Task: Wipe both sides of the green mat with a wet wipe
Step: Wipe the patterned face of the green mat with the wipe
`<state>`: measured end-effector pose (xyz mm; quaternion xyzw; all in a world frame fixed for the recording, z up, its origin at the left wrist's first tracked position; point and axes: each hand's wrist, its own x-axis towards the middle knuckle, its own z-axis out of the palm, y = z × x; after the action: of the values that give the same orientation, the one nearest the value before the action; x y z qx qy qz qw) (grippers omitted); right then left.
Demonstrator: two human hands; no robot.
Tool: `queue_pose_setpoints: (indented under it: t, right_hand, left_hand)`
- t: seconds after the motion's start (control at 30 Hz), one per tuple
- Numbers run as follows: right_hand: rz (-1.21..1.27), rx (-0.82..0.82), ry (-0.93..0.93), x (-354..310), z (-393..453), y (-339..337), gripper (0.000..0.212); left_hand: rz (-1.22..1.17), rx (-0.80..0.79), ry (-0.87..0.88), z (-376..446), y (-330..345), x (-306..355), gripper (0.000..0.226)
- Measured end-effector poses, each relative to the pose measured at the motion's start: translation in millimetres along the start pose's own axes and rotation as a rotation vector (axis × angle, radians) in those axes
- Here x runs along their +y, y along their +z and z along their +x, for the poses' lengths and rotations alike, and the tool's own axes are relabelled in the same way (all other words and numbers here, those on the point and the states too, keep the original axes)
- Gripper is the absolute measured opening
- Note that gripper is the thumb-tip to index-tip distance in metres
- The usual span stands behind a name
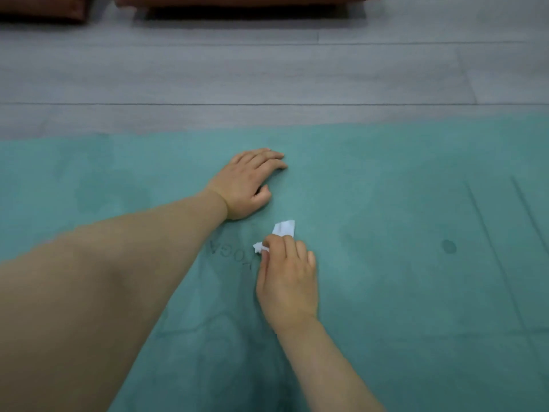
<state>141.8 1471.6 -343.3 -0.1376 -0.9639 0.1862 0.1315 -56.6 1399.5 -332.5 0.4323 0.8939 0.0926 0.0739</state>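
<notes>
Fingers (271,243) of my right hand (286,281) pinched the wet wipe (283,228) on the green mat (386,221).

My right hand was curled around the small white wipe near the middle of the frame, pressing it down on the mat. My left hand (248,182) lay flat just above it, fingers straight, holding the mat down. The mat covered the whole lower half of the frame, on the gray floor (267,78). I saw darker patches at the left and bottom, maybe wet from wiping, so I think this side was partly done. Its other side was face down, and I could not tell if it was wiped.
</notes>
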Motion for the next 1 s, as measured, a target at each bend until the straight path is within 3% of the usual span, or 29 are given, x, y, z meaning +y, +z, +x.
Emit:
queue_pose_setpoints:
  t: [0.1,0.2,0.4,0.57,0.73,0.83,1.0]
  right_hand:
    - [0.084,-0.03,0.104,-36.7,-55.6,-0.8,0.011]
    - [0.004,-0.09,0.052,-70.0,-97.6,8.3,0.017]
    - [-0.027,-0.101,0.096,-70.8,-89.4,5.4,0.017]
    - [-0.044,-0.08,0.085,-68.0,-84.0,7.7,0.018]
    - [-0.072,-0.053,0.069,-68.7,-83.0,8.3,0.023]
    - [-0.093,-0.062,0.081,-70.8,-81.5,6.6,0.023]
    - [-0.091,-0.07,0.109,-73.2,-83.4,6.1,0.024]
  left_hand:
    - [-0.001,0.01,0.0,2.2,0.3,0.8,0.068]
    - [-0.031,-0.004,0.011,-1.4,-1.0,1.1,0.067]
    - [-0.04,-0.002,-0.067,-22.7,2.0,-2.2,0.065]
    - [-0.073,0.003,-0.147,-155.2,5.9,-54.6,0.06]
    - [-0.009,-0.012,-0.419,-344.9,-9.4,-96.1,0.067]
    - [-0.029,-0.009,-0.536,-378.4,-10.0,-105.4,0.066]
    - [-0.053,0.029,-0.539,-378.0,-9.3,-105.3,0.066]
